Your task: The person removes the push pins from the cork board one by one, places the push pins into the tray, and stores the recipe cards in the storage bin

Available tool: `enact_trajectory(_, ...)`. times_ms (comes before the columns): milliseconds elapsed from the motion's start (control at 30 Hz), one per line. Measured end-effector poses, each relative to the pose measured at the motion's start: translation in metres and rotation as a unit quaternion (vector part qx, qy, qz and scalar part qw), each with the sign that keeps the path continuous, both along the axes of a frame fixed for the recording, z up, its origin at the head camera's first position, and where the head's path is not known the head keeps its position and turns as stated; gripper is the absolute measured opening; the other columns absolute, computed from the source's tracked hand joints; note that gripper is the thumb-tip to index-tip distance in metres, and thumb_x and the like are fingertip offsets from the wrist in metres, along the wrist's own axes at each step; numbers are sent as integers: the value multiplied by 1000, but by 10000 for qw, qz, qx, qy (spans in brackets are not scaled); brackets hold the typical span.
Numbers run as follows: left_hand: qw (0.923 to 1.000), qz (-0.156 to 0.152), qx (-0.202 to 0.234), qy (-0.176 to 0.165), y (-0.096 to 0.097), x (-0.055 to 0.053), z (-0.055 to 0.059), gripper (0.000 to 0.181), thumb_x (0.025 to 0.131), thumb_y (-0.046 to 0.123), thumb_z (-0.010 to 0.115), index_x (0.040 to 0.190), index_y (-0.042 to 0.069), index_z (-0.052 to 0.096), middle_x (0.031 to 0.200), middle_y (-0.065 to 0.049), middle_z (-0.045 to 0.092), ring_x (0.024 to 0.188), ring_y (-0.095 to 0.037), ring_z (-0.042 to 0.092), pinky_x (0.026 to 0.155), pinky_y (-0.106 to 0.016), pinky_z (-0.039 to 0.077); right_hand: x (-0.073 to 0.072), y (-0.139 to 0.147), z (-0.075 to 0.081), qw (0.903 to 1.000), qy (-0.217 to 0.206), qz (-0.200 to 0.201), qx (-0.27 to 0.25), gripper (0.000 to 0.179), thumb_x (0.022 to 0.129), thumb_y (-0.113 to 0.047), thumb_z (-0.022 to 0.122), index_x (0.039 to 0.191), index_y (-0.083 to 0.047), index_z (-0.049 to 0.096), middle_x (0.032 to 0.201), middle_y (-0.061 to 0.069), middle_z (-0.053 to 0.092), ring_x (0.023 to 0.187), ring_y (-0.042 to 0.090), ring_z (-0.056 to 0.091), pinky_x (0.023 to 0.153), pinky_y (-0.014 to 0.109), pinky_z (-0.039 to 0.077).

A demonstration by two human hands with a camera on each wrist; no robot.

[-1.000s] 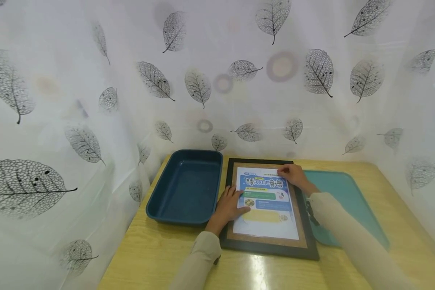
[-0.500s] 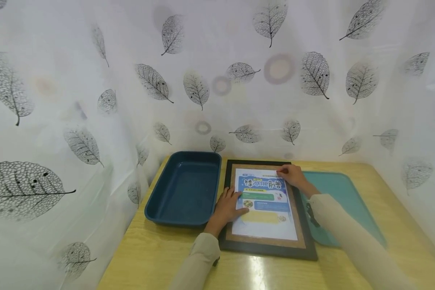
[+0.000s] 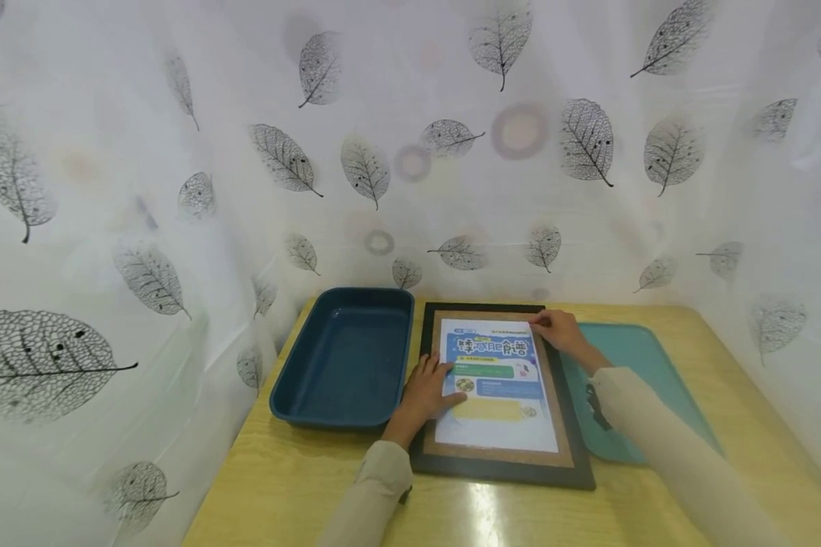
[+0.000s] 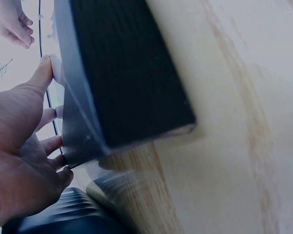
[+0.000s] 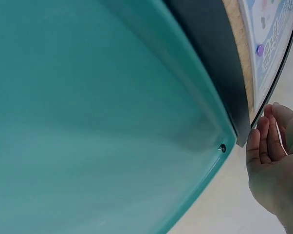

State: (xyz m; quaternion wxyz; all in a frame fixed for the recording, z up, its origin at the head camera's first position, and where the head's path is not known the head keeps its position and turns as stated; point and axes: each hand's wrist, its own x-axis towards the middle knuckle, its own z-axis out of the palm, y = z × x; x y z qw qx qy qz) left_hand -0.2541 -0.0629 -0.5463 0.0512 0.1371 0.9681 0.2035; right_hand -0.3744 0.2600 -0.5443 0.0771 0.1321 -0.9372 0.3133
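Observation:
A printed sheet of paper (image 3: 496, 425) with a blue heading and coloured blocks lies on a brown board with a black frame (image 3: 506, 472). Fingers spread, my left hand (image 3: 424, 391) rests across the frame's left side, fingertips and thumb on the sheet's left edge. In the left wrist view it reaches beside the dark frame edge (image 4: 127, 73). My right hand (image 3: 562, 330) is at the sheet's upper right corner, with thumb and fingertips together in a pinch there. In the right wrist view those fingers are curled at the frame's far corner; what lies between them is hidden.
A deep dark blue tray (image 3: 274, 403) stands on the wooden table (image 3: 301, 486) left of the frame. A flat teal tray (image 3: 646, 395) lies to the right, partly under the right forearm. A leaf-patterned curtain (image 3: 383, 91) encloses the back and sides.
The right fingertips have shifted slightly right along the sheet's top corner, showing more of it. The left hand stays on the frame. The head view has turned a little.

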Motion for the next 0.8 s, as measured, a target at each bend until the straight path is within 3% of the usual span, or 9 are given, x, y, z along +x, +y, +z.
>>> enact_trajectory(800,10000,-15,-2,30,0,0,-2,74,94,52,73,153,13,51,168,-17,29,156,-41,22,122,-57,28,8,30,-5,9999,150,8,41,13,98,-1,68,107,7,72,107,27,73,98,45,71,85,56,58)
